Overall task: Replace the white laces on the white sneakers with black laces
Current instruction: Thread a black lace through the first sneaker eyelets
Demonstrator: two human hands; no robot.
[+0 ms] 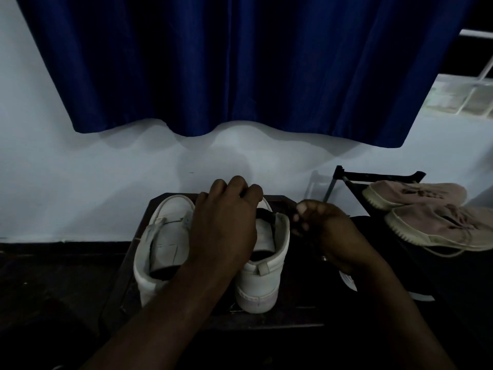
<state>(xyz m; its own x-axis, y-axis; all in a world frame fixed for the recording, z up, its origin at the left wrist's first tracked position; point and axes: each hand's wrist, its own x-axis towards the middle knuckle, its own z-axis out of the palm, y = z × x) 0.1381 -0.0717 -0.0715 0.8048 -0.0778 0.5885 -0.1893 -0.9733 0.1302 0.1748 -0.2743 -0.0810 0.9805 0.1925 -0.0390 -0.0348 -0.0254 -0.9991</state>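
Two white sneakers stand side by side on a dark low table (128, 276), heels toward me: the left sneaker (157, 247) and the right sneaker (264, 263). My left hand (226, 222) lies over the front of the right sneaker, fingers curled over its toe end. A black lace (265, 213) shows across that shoe's tongue. My right hand (322, 225) is just right of the shoe, fingers curled and pinching something dark, probably the black lace end; dim light hides it.
A pair of beige-pink sneakers (426, 209) lies on a black rack (354, 177) at the right. White strips (346, 281) lie on the dark surface by my right wrist. A blue curtain (240, 62) hangs on the white wall behind.
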